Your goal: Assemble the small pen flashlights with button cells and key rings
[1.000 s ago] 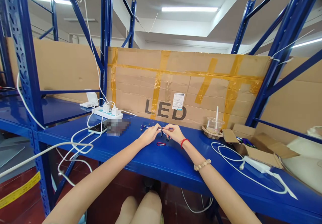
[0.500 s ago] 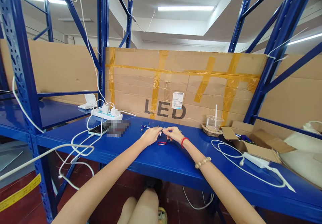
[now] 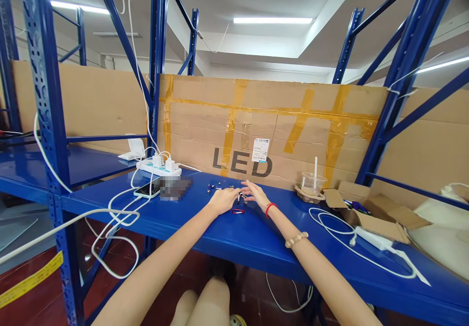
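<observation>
My left hand [image 3: 224, 200] rests low over the blue tabletop, fingers closed and pointing right. A small black-and-silver piece [image 3: 240, 197] shows at its fingertips; its exact kind is too small to make out. Just to the right, my right hand [image 3: 257, 195] has its fingers stretched out and apart, close to that piece, with no grip on it visible. A red carabiner [image 3: 238, 211] lies on the table in front of the hands. Beyond my left hand are several small blue and metallic pieces [image 3: 213, 188], partly hidden by it.
On the left are a white power strip [image 3: 161, 168] with chargers, a phone [image 3: 148, 188] and loose white cables. A plastic cup [image 3: 313, 182] in a carton holder, an open cardboard box [image 3: 381, 223] and a white adapter [image 3: 373, 236] sit on the right. Taped cardboard [image 3: 190, 131] stands behind.
My right hand's fingers have come off the small piece and spread. The left hand stays by it. The whole view has shifted slightly right and down.
</observation>
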Tool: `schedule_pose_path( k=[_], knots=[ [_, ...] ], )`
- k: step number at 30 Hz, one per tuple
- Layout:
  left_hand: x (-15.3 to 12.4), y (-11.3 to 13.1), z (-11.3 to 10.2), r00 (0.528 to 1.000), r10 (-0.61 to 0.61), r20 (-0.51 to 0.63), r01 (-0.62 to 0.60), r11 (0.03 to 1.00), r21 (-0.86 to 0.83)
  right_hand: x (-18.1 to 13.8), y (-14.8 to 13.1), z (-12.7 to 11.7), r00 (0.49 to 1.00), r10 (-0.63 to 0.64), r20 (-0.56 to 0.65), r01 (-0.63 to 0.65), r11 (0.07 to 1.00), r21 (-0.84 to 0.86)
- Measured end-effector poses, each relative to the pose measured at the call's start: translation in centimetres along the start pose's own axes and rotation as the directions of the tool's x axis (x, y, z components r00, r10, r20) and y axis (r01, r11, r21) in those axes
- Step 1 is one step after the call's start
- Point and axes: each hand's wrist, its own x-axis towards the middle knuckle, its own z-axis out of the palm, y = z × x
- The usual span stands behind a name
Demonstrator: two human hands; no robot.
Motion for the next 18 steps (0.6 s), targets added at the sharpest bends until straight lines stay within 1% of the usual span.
schedule_pose_path(
  k=[3,6,11,15,18],
  knots=[
    [0.0,0.2,0.0,1.0,0.021,-0.001,-0.021,1.0,0.012,0.1,0.2,1.1,0.999,-0.016,0.039,0.014,0.999,0.046],
    [0.1,0.3,0.0,1.0,0.027,-0.006,-0.027,0.999,0.021,-0.1,0.4,2.3,0.994,-0.008,0.108,-0.001,0.997,0.082],
    [0.3,0.2,0.2,0.999,0.032,-0.015,-0.032,0.999,0.019,-0.4,0.2,3.2,0.97,0.077,0.23,-0.117,0.979,0.17],
    [0.3,0.1,0.4,0.998,0.056,-0.029,-0.056,0.998,0.001,-0.6,-0.3,3.3,0.949,0.145,0.28,-0.201,0.963,0.182],
    [0.3,0.1,0.4,0.997,0.062,-0.039,-0.063,0.998,-0.02,-0.7,-0.4,3.4,0.94,0.166,0.299,-0.224,0.959,0.173]
  ],
)
